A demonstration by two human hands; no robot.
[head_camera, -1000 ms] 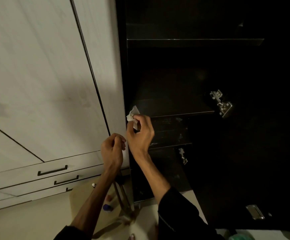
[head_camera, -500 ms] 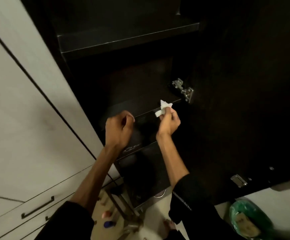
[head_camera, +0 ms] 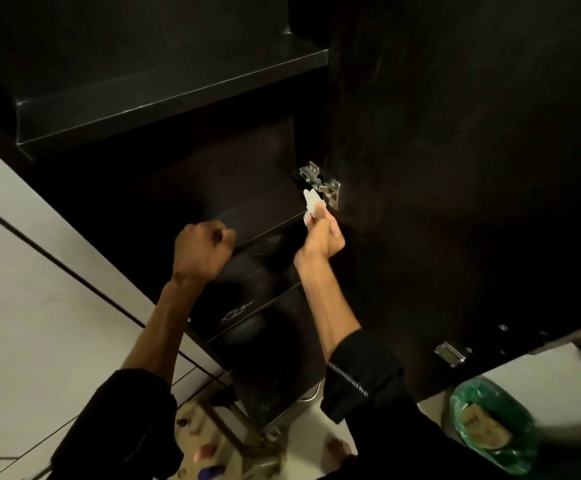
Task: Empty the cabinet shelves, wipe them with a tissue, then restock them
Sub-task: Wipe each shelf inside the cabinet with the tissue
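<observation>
Up at the right end of the middle shelf [head_camera: 258, 211], the right hand [head_camera: 323, 235] is pinching a small crumpled white tissue [head_camera: 311, 202] between thumb and fingers, with the tissue poking up out of the grip. Compared to half a second ago, that hand has slid further right along the shelf edge, so the tissue now sits just beside the metal hinge [head_camera: 320, 183], basically touching it or overlapping it, hard to say which. A second ago it was way over at the left end of the same shelf, next to the white cabinet door [head_camera: 22, 271].

The left hand [head_camera: 202, 252] is curled into a fist with nothing in it that I can see, hanging in front of the shelf's front edge, about the same spot relative to the shelf as before. The two hands are further apart now than they were a second ago.

Tissue itself looks tiny and scrunched, pale against all that dark wood, with a pointed corner sticking upward. Only the top bit is visible; the rest is buried in the fingers.

The shelf above [head_camera: 164, 98] and the middle one both look bare and dark, and lower down it's too murky to tell. The open dark door [head_camera: 472, 168] fills the right side, and a green-lined bin [head_camera: 493, 431] shows on the floor at bottom right.
</observation>
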